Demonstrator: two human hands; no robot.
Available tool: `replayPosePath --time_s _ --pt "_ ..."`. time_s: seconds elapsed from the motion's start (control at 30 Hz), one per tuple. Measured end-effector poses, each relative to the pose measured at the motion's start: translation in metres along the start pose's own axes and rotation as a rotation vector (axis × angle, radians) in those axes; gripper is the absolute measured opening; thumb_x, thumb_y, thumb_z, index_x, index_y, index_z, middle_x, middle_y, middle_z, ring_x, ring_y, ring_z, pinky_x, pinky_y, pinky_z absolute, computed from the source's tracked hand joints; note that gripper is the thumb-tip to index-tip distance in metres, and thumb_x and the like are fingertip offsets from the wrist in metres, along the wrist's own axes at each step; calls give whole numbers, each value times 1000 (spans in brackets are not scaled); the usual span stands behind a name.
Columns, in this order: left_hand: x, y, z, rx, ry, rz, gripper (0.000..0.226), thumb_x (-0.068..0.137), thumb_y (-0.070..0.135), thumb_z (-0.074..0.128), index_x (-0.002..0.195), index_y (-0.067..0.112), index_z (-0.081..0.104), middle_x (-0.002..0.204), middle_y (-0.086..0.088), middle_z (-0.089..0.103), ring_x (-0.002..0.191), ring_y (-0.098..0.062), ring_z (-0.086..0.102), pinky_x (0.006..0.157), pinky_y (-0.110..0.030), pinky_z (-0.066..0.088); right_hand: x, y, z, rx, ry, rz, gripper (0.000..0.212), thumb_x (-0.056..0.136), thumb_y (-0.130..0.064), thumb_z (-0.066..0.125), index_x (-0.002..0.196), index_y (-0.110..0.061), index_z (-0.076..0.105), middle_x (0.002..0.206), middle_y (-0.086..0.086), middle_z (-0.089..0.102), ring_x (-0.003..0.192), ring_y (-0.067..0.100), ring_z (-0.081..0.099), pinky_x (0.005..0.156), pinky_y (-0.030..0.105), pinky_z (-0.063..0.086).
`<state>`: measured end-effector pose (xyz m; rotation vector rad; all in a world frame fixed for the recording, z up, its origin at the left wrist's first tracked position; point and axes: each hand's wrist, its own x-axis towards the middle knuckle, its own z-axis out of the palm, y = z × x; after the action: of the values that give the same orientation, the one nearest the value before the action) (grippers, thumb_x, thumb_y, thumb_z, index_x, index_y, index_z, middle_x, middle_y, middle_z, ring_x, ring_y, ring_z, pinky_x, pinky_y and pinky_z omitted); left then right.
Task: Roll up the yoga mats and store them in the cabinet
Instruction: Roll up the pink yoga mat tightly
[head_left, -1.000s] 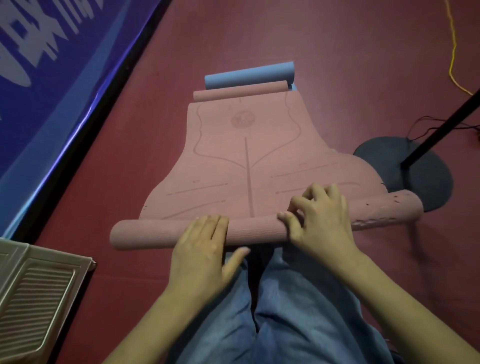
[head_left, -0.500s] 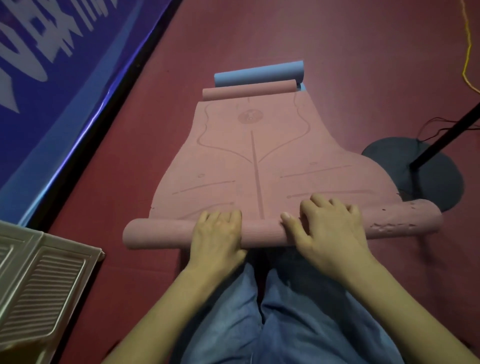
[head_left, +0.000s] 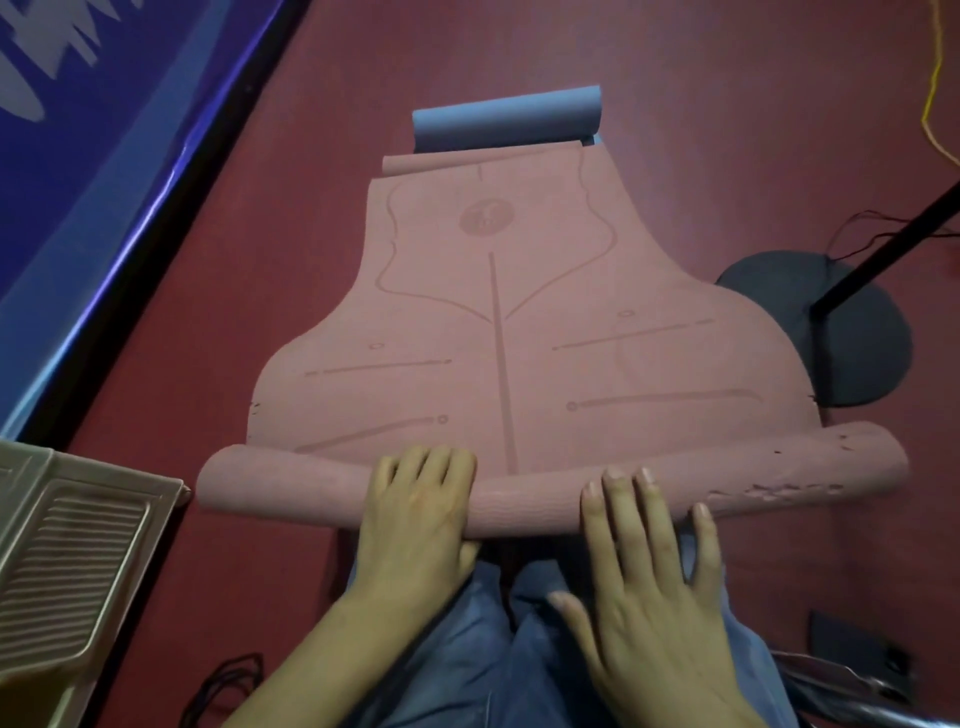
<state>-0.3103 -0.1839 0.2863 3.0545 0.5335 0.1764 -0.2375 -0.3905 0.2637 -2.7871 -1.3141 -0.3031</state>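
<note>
A pink yoga mat (head_left: 498, 322) lies on the red floor, stretching away from me, its far end curled. Its near end is wound into a roll (head_left: 524, 499) lying crosswise in front of my knees. My left hand (head_left: 421, 514) lies on top of the roll left of centre, fingers over its far side. My right hand (head_left: 649, 566) rests with straight, spread fingers on the roll's near side, right of centre. A blue yoga mat (head_left: 506, 119), rolled up, lies beyond the pink mat's far end.
A black round stand base (head_left: 852, 332) with a slanted black pole sits right of the mat. A beige ribbed panel (head_left: 67, 571) is at the lower left. A blue banner (head_left: 78, 156) runs along the left. Cables lie at the right edge and near my left arm.
The roll has moved forward over the flat mat. My right hand has slid back from the top of the roll to its near side, fingers now straight.
</note>
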Motion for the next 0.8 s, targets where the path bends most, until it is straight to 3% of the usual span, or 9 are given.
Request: replayPosePath --time_s 0.07,0.13,0.3,0.4,0.47,0.53,0.63,0.7,0.8 --pt "-1 3 1 -23 45 -55 57 39 26 86 88 17 58 100 -6 54 94 -30 48 76 -41 29 4 -1 2 -21 -1 -3 90 83 -58 45 150 2 36 158 23 37 148 38 29 114 69 20" --pt "-4 5 3 -35 117 -106 56 39 25 88 90 15 64 101 -7 50 91 -30 42 76 -42 26 12 -1 3 -11 -16 0 93 82 -59 43 150 4 34 158 25 36 148 40 28 116 68 17" --pt "-10 5 6 -36 229 28 64 57 28 76 118 17 58 93 -5 54 83 -29 49 76 -43 32 23 3 7 36 -64 -4 97 80 -60 41 151 6 31 159 26 32 150 43 25 118 68 14" --pt "-8 1 6 -43 228 67 52 68 26 76 116 13 60 89 -5 58 78 -31 56 77 -41 37 35 2 2 55 -107 8 96 80 -60 42 148 8 40 156 27 37 150 45 25 117 68 15" --pt "-4 -3 6 -55 212 80 44 75 29 76 113 10 66 92 -5 62 82 -31 58 79 -40 40 53 3 1 45 -124 10 94 79 -59 59 144 8 46 148 26 45 148 47 28 118 67 15" --pt "3 -6 3 -40 179 88 43 84 36 68 115 7 68 98 -5 67 89 -29 60 87 -40 43 74 4 1 38 -143 22 98 66 -54 83 137 6 52 136 25 53 142 48 36 117 67 17" --pt "16 -5 1 -12 84 83 49 87 39 56 121 4 64 106 -8 65 99 -30 60 103 -47 44 98 7 -1 33 -211 29 93 54 -51 91 126 -1 58 123 19 59 132 45 45 115 64 25" --pt "20 -5 4 -5 41 71 53 80 36 60 122 2 62 107 -10 62 99 -33 58 101 -47 43 107 10 0 49 -220 22 86 49 -48 93 116 -5 60 115 17 60 129 43 48 114 61 30" --pt "33 -12 5 47 -38 54 58 62 37 75 111 9 62 95 -6 60 86 -30 57 82 -43 43 118 13 4 104 -166 14 74 39 -36 95 98 -8 62 102 17 61 120 43 52 105 54 34"
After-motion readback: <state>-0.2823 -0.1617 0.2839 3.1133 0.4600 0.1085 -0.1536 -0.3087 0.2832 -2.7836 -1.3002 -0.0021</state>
